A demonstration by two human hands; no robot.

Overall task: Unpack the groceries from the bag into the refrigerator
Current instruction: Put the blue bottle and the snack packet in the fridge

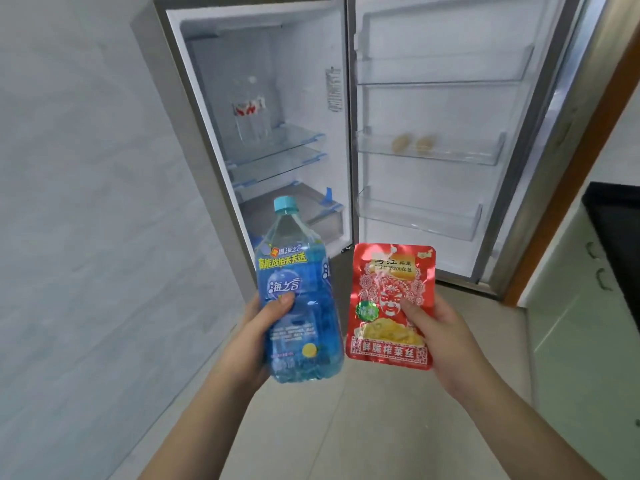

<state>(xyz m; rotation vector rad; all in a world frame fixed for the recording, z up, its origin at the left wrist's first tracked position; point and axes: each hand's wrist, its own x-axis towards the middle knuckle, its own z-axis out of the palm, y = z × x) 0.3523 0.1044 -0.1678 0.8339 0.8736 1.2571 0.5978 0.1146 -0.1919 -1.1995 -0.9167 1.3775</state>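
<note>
My left hand (247, 341) grips a blue drink bottle (298, 292) with a light blue cap, held upright in front of me. My right hand (446, 341) pinches a red foil snack packet (391, 306) by its right edge. Both are held side by side before the open refrigerator (277, 98). Inside, a clear water bottle (250, 112) with a red and white label stands on a glass shelf (294, 136). Two pale round items (414, 143) lie in the middle door bin (429, 152). No grocery bag is in view.
The fridge door (450, 98) stands swung open to the right, with an upper bin (443, 69) and a lower bin (419, 216). A grey wall (86, 202) runs along the left. A dark counter (616, 230) over pale cabinets (585, 341) sits at the right. The floor is tiled.
</note>
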